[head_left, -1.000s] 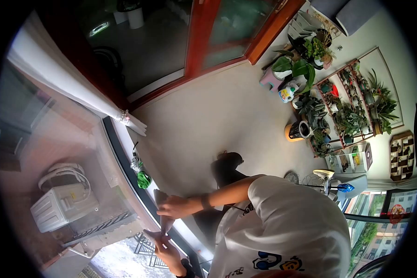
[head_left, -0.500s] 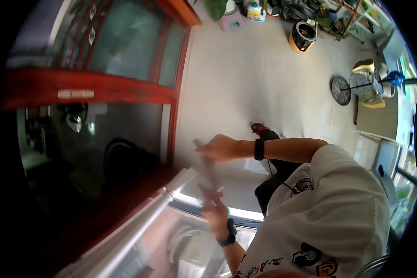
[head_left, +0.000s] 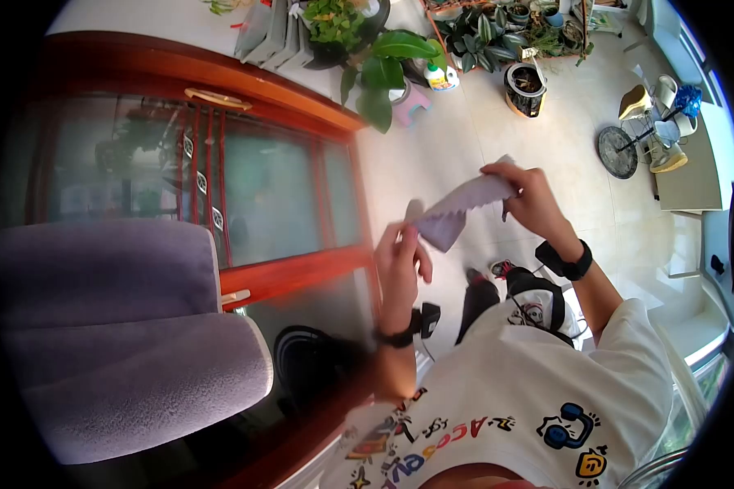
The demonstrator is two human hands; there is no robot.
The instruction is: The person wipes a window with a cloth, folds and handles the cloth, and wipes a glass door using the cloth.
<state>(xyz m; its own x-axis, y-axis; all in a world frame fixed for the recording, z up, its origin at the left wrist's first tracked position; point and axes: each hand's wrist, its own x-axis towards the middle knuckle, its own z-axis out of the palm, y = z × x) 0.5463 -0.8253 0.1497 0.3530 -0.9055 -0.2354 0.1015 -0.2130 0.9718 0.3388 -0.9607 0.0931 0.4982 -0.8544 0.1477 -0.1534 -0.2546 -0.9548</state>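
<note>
A small grey-purple cloth [head_left: 470, 196] with a wavy edge is stretched between my two hands, above the tiled floor. My left hand [head_left: 400, 259] pinches its lower left end, and a folded flap hangs just beside those fingers. At the upper right end, my right hand [head_left: 530, 196] grips the cloth between thumb and fingers. What kind of cloth it is, I cannot make out. Both wrists wear black bands.
Two thick grey-purple towels [head_left: 122, 342] hang close at the left, before the red-framed glass doors [head_left: 273, 191]. Potted plants [head_left: 383, 69], a black-and-white bucket [head_left: 526, 90] and a shoe rack [head_left: 648, 143] stand farther off on the tiles.
My view has swung, bringing the hanging towels into sight at the left. Both hands have risen over the floor, the grey cloth still between them, now sharp instead of blurred.
</note>
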